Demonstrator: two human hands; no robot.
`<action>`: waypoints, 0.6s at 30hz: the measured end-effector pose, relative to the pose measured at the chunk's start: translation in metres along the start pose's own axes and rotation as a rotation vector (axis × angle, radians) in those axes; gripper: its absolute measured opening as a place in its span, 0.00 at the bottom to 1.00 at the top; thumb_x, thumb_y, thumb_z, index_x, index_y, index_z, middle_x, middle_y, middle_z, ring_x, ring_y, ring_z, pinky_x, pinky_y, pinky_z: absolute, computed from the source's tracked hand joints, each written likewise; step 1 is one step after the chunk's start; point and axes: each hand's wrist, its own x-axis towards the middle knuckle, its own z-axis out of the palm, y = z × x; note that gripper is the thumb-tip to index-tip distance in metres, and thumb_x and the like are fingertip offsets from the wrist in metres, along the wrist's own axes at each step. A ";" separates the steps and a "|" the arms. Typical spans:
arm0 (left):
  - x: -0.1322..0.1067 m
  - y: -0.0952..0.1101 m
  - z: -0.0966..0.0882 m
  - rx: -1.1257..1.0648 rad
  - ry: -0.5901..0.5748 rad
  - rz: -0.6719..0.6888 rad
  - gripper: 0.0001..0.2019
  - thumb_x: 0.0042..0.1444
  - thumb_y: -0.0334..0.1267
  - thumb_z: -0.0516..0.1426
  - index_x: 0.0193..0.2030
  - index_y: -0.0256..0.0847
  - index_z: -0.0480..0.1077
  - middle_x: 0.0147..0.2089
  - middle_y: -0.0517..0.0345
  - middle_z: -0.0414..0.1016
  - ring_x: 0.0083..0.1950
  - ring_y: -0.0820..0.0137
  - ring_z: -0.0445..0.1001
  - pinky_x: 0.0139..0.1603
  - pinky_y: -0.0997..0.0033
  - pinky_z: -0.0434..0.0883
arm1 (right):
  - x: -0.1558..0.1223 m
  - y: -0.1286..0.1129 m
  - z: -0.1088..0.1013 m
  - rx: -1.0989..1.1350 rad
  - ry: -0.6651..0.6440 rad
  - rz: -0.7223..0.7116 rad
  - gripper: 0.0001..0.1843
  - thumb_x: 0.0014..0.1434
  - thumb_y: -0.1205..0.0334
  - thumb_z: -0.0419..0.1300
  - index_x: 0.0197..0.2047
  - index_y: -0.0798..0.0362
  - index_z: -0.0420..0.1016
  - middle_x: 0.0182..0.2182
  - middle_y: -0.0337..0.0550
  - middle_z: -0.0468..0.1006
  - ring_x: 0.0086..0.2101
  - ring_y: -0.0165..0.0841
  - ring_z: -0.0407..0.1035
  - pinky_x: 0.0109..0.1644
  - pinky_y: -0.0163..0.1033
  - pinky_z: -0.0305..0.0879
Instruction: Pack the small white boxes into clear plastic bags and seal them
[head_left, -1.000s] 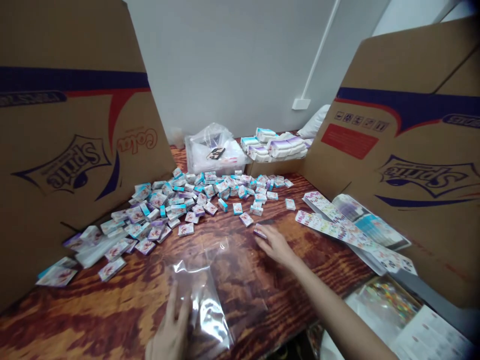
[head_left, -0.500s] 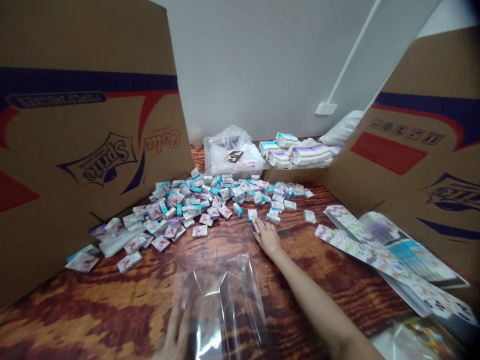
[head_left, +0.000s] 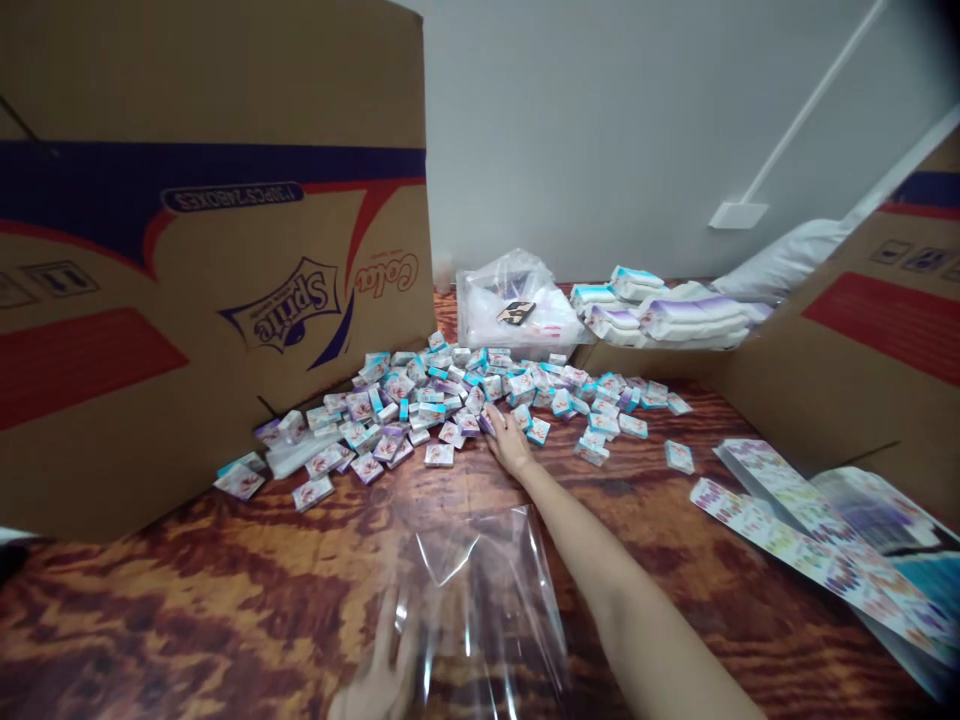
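Note:
Small printed boxes (head_left: 439, 455) in white, purple and blue lie in a loose heap on the wood-patterned table (head_left: 225, 600). At the heap's near edge my right hand (head_left: 510, 445) reaches in, its fingers closed on a small purple-sided box (head_left: 486, 422); the palm side is hidden. A clear plastic bag (head_left: 487, 600) lies flat in front of me. My left hand (head_left: 379, 675) rests at the bag's left side with fingers stretched out, partly seen through the film and cut off by the lower frame edge.
Large cardboard cartons stand left (head_left: 315, 230) and right (head_left: 885, 330). Behind the heap are a plastic-wrapped bundle (head_left: 487, 310) and a low box (head_left: 637, 360) with soft packs (head_left: 690, 315). Printed strips (head_left: 810, 550) lie at the right.
The view has swung left, so things sit further right in it. My right hand has moved leftward along the heap to another box. My left hand stays by the bag.

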 end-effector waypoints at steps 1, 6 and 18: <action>-0.002 0.001 -0.003 -0.006 -0.008 0.027 0.35 0.51 0.22 0.48 0.65 0.52 0.53 0.68 0.40 0.47 0.29 0.71 0.76 0.25 0.74 0.72 | -0.005 -0.001 -0.006 0.008 -0.009 0.003 0.31 0.59 0.66 0.52 0.65 0.58 0.53 0.49 0.57 0.66 0.49 0.43 0.62 0.53 0.48 0.60; -0.009 0.013 -0.024 0.028 0.020 0.100 0.37 0.53 0.20 0.46 0.68 0.52 0.44 0.70 0.37 0.35 0.23 0.78 0.73 0.20 0.76 0.70 | -0.087 -0.021 -0.086 0.265 0.014 -0.029 0.33 0.60 0.61 0.51 0.67 0.53 0.46 0.54 0.53 0.64 0.52 0.40 0.61 0.57 0.46 0.58; 0.000 0.048 -0.047 0.168 0.194 0.127 0.38 0.55 0.23 0.48 0.69 0.46 0.35 0.70 0.33 0.31 0.22 0.78 0.72 0.20 0.74 0.71 | -0.273 -0.117 -0.145 0.498 -0.465 -0.076 0.32 0.57 0.65 0.54 0.65 0.47 0.53 0.54 0.47 0.67 0.52 0.36 0.64 0.56 0.41 0.62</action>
